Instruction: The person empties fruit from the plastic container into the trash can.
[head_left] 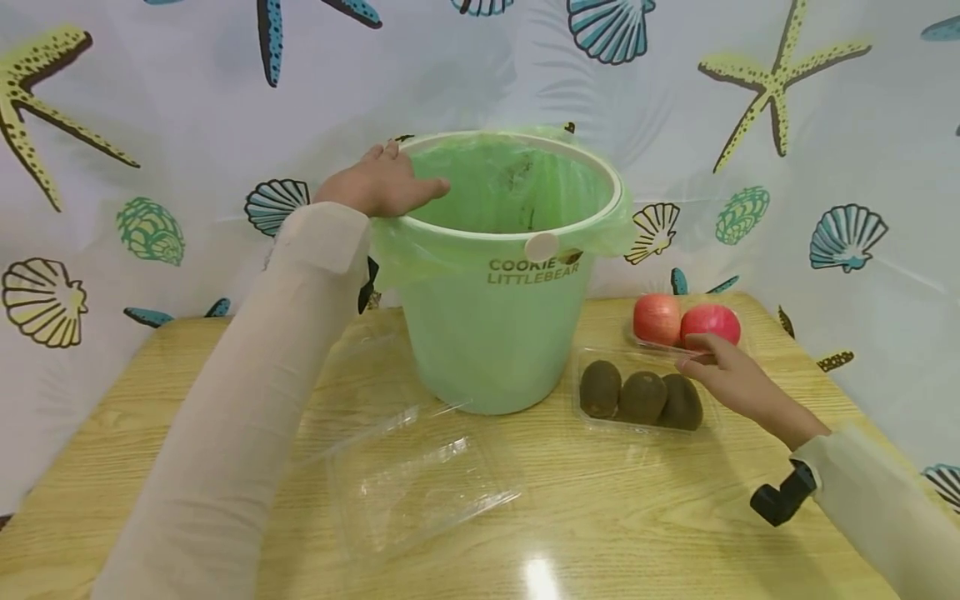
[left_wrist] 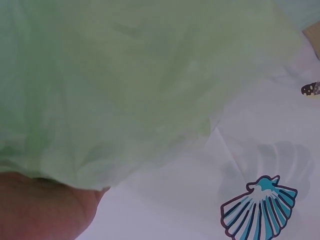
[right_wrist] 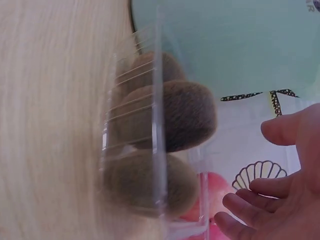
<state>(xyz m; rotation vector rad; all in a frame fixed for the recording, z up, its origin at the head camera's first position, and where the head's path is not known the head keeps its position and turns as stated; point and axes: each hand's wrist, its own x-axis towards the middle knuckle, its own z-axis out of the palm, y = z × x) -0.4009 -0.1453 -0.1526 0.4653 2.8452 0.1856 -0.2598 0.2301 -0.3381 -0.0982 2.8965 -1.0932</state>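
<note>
A pale green bin point(head_left: 491, 333) lined with a thin green bag point(head_left: 525, 179) stands at the back of the table. My left hand point(head_left: 382, 182) lies at the left side of its rim, fingers extended, thumb pointing over the opening. The left wrist view shows part of this hand point(left_wrist: 47, 207) below the bag's loose edge. My right hand point(head_left: 727, 379) hovers by a clear plastic box with three brown kiwis point(head_left: 642, 397). Its fingers are loosely bent and hold nothing in the right wrist view. Two red apples point(head_left: 711, 323) sit just behind that hand, in another clear container.
An empty clear plastic tray point(head_left: 427, 483) lies on the wooden table point(head_left: 600, 525) in front of the bin, with more clear plastic point(head_left: 360, 358) left of the bin. A white cloth point(head_left: 195, 83) printed with shells and starfish hangs behind the table.
</note>
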